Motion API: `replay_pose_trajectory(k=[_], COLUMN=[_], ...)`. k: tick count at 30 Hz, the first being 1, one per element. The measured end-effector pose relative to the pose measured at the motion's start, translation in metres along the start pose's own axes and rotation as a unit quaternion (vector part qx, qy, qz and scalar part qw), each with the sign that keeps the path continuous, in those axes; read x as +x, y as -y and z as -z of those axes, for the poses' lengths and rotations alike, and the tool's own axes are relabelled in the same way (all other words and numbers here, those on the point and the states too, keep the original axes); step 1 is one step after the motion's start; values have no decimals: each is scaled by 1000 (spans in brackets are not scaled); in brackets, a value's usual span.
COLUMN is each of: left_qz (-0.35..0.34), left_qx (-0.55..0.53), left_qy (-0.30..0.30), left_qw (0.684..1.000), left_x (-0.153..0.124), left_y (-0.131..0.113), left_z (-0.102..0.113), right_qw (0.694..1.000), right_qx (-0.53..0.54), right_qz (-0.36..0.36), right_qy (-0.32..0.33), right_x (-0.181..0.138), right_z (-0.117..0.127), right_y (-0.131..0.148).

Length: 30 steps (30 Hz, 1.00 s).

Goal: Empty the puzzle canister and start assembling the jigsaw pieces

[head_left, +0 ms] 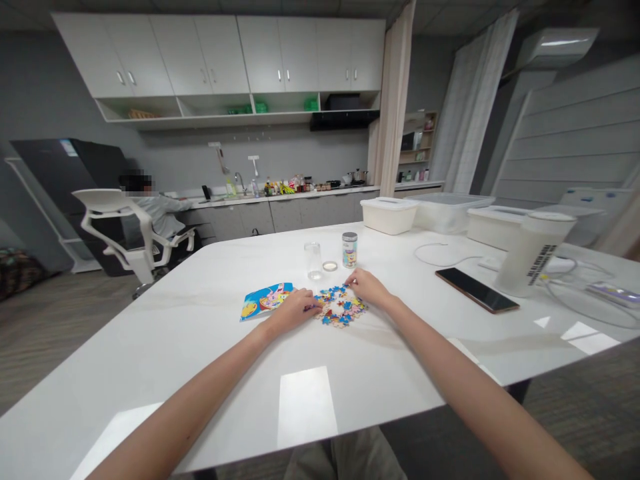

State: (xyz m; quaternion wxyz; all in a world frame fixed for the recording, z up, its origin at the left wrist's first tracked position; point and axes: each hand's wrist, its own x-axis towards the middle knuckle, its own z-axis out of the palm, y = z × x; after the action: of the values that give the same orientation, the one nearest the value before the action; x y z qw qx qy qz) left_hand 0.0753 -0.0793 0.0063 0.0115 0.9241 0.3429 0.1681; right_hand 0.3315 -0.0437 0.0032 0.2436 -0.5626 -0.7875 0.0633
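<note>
A loose heap of colourful jigsaw puzzle pieces (334,317) lies on the white table, many of them blue. At the heap's left edge, my left hand (297,309) has its fingers curled together on a small bluish puzzle piece. My right hand (370,289) pinches at the upper right edge, apparently on another piece; the fingertips partly hide it. Left of the heap, partly behind my left hand, is a cartoon picture sheet (264,300). Beyond the pieces stand a clear jar (313,260) and a printed can with a silver lid (350,251). A round lid (329,266) lies between them.
A phone (477,290), a frosted tumbler (535,257) and white cables (445,257) are on the right of the table (240,387). White bins (389,217) stand at the back right. Far left, a person (163,212) sits in a white chair by the counter.
</note>
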Motion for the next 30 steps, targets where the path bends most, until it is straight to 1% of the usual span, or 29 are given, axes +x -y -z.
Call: replay_pose_trajectory(k=[11,17,24,30], left_qz=[-13,24,29,15], left_qx=[13,12,-46,-82], left_qy=[9,-6,-36,-21], left_qw=[1000,1000,998,996], left_x=[-4,-4,-5,-5], left_y=[1,-6,-9,-5], left_z=[-5,-2,3,1], right_qw=[999,999,999,999], right_qx=[4,25,20,8], right_qz=[24,27,24,1], right_qy=[24,33,31,37], right_x=[-2,-2,-4,-3], right_z=[-3,-2,3,5], right_y=[7,7,9,5])
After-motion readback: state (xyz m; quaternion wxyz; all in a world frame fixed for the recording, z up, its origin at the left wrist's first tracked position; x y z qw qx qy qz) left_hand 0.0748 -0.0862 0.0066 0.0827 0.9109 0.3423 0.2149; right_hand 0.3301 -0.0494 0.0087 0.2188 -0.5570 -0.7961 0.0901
